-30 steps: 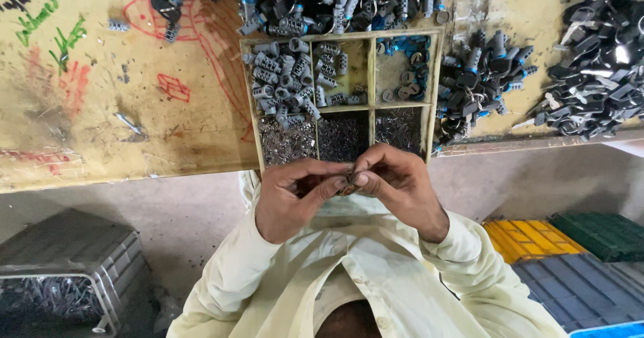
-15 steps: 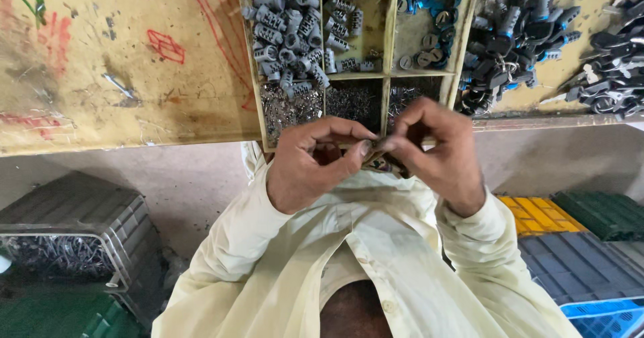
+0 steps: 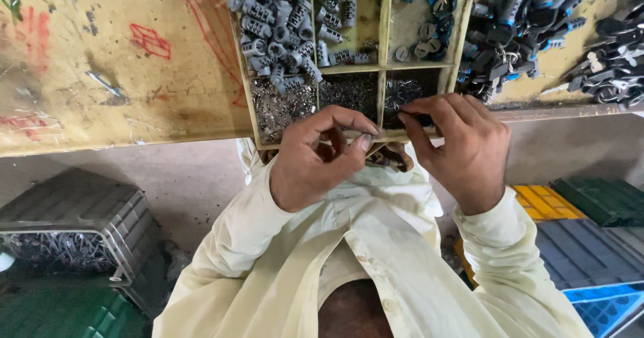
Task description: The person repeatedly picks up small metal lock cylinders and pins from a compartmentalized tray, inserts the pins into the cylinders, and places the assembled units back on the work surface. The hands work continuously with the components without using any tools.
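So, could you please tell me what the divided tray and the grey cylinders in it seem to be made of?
The divided tray looks like wood painted yellowish: thick straight partitions, worn and grimy along the edges. The grey cylinders look like cast metal, dull grey with a matt finish and ridged sides, though grey plastic cannot be ruled out. The left hand and right hand hover at the tray's near edge.

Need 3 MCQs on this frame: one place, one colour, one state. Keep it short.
1. Where do the grey ridged cylinders lie in the divided tray?
A. upper left compartment
B. lower right compartment
C. on the floor

2. What colour is the person's shirt?
A. dark red
B. pale cream
C. black

3. How is the right hand?
A. flat and open
B. fingertips pinched on a small dark part
C. out of view

Answers: 1 A, the cylinders fill that compartment. 2 B, sleeves and front are cream. 3 B, thumb and fingers close at the tray's front edge.
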